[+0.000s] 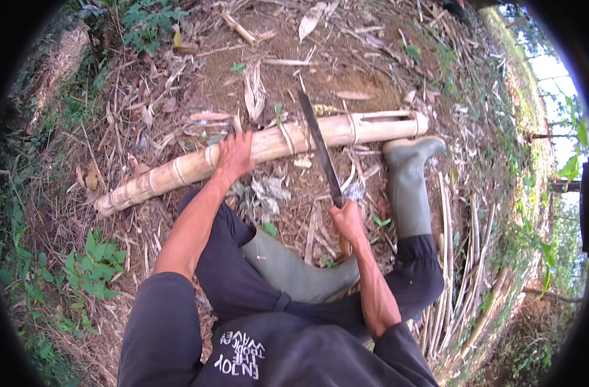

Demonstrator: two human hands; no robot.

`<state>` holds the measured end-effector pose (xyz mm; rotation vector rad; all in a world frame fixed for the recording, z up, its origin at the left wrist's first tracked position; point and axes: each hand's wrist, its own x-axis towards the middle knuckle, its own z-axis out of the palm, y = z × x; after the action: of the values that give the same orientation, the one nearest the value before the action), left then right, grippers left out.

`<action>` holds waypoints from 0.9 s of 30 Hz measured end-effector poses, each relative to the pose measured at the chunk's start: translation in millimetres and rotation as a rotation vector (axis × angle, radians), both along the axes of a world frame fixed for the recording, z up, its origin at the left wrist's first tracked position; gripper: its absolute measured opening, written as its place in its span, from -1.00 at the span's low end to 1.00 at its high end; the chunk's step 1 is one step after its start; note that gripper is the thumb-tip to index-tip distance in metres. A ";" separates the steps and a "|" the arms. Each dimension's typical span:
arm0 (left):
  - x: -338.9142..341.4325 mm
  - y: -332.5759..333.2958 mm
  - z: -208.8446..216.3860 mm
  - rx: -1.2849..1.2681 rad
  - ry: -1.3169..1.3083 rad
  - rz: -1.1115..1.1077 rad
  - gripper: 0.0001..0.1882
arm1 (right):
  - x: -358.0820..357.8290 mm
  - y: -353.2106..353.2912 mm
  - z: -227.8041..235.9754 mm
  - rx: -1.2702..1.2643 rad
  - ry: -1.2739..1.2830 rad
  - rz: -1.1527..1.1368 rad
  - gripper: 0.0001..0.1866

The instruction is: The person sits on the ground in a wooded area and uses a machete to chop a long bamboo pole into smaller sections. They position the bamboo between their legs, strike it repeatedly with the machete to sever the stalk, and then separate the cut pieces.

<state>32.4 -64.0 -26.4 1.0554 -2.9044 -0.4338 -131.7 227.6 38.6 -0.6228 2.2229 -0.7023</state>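
A thick, pale bamboo pole (197, 166) lies across the ground in front of me, its right end higher in view than its left. Near its right end a long slot is cut into the wall. My left hand (235, 153) is wrapped over the pole left of its middle. In my right hand (347, 219) is the handle of a machete (323, 151), whose long dark blade points away from me and passes over the pole. Whether the blade touches the bamboo I cannot tell.
My green rubber boots lie near the pole: one boot (410, 187) against its right end, the other boot (294, 267) folded across in front of me. Thin sticks (446, 258) are bundled at the right. Dry leaves cover the soil, and a leafy green plant (94, 264) grows at the left.
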 end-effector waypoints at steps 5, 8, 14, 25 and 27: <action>-7.5 -19.4 20.5 0.309 -0.195 -0.104 -0.17 | 8.1 -17.6 79.3 -0.195 -0.182 -0.116 -0.73; -0.4 -44.2 12.2 0.530 -0.226 -0.180 -0.24 | 15.3 -50.4 162.0 -0.613 -0.055 -0.203 -0.78; -12.2 -49.2 8.3 0.552 -0.222 -0.210 -0.11 | -35.8 -79.2 301.5 -1.816 0.221 0.087 -0.76; -14.8 -23.4 27.9 0.294 -0.165 -0.053 0.04 | 5.1 -3.7 1.9 0.020 0.022 -0.038 -0.69; -4.7 18.0 13.2 0.022 -0.153 0.004 0.07 | 9.2 -6.6 27.7 -0.024 -0.035 -0.068 -0.70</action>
<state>27.7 -46.0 -13.2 1.1464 -3.0360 -0.4020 -122.5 221.0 66.3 -0.5440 2.2148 -0.7698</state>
